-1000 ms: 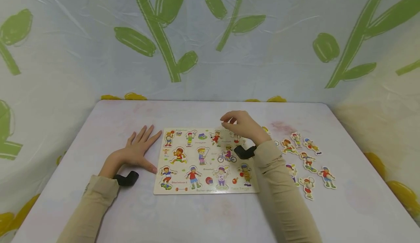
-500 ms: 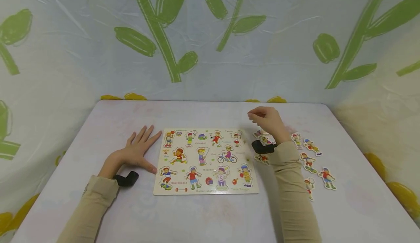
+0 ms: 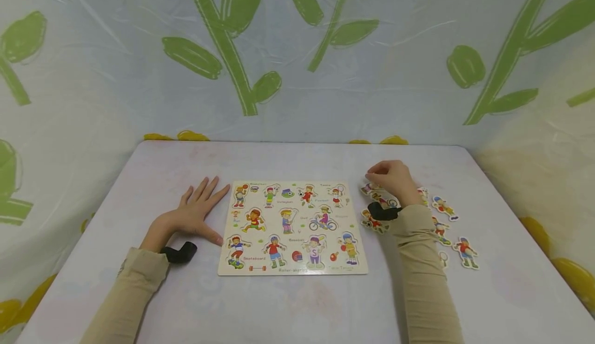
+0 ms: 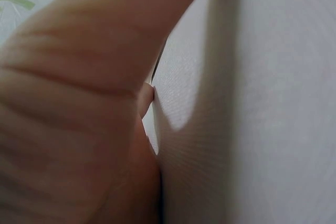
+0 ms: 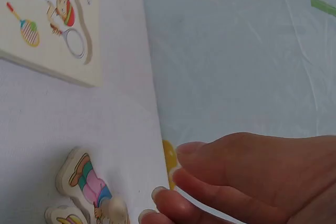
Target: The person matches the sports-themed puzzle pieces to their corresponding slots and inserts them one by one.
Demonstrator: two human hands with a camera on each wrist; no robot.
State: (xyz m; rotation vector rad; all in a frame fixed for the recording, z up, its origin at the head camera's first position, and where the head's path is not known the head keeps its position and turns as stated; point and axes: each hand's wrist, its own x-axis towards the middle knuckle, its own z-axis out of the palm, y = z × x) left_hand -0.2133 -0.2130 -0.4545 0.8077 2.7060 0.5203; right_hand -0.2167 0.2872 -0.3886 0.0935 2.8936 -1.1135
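A wooden peg puzzle board (image 3: 273,229) printed with sports figures lies flat on the table. My left hand (image 3: 190,215) rests on the table at its left, fingers spread, the thumb at the board's edge. Right of the board, my right hand (image 3: 392,181) hovers over loose puzzle pieces, fingers loosely bent. Below those fingers in the right wrist view is a piece with a knob (image 5: 94,182), apart from the fingertips. A cyclist piece (image 3: 382,199) and a football piece (image 3: 373,222) lie beside the hand. The left wrist view shows mostly the left hand's underside.
More loose pieces lie further right, among them a skater (image 3: 465,252) and a table tennis figure (image 3: 444,207). The right forearm partly covers some of them. A flower-printed curtain (image 3: 353,91) hangs behind the table (image 3: 279,308).
My right hand has moved right, from over the board's top right corner to above the loose pieces, then slightly lower. The left hand and the board have stayed in place.
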